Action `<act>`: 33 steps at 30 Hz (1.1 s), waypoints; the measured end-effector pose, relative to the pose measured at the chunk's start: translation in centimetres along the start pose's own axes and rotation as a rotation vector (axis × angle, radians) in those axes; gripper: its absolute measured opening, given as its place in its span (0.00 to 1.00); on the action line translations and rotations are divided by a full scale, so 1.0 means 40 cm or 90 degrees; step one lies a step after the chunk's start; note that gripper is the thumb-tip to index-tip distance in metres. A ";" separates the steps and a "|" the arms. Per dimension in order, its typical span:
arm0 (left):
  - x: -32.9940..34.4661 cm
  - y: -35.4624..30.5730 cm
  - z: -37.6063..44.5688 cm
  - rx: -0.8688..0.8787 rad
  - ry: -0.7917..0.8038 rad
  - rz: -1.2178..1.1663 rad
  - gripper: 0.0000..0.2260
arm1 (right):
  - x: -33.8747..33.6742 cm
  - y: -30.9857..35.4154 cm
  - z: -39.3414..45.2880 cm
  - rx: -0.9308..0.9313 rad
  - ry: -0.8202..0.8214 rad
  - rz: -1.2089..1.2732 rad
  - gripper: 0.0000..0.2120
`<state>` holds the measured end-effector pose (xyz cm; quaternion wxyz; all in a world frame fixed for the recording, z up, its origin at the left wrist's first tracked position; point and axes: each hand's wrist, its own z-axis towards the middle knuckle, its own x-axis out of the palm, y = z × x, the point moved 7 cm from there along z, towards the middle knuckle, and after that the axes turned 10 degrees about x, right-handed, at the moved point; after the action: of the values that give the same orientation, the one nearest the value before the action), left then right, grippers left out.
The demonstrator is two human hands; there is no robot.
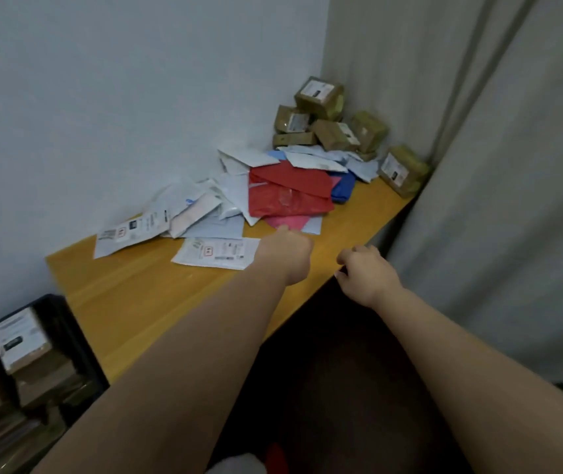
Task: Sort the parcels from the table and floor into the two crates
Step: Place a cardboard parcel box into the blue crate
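over the tabletop (143,295) both hands are loosely curled and hold nothing, the left hand (288,251) by a pink mailer (290,222), the right hand (365,271) at the edge.

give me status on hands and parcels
Left hand curled, at the pink mailer. Right hand loosely curled, holds nothing. Boxes piled far corner. Crate part-filled.

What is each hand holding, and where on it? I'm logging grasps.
Nothing is plainly held. The left hand reaches over the white mailer toward the pink bag, fingers hidden. The right hand hangs loosely curled and empty at the table edge.
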<state>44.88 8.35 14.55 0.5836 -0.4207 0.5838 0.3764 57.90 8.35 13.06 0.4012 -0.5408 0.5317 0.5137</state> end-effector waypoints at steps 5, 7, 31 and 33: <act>0.032 -0.060 0.177 0.045 0.033 0.010 0.13 | 0.030 -0.136 0.069 0.056 0.024 0.031 0.16; 0.052 -0.064 0.247 0.057 0.031 -0.003 0.14 | 0.021 -0.184 0.123 0.073 0.022 0.039 0.16; 0.203 0.062 0.924 0.021 0.136 -0.068 0.12 | 0.042 -0.423 0.838 0.139 0.105 0.039 0.18; 0.210 0.076 0.998 -0.001 0.128 -0.066 0.13 | 0.040 -0.458 0.912 0.129 0.105 0.030 0.19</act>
<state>56.91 46.16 4.59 0.5405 -0.4866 0.6164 0.3020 71.14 45.91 3.94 0.3962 -0.5253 0.6248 0.4204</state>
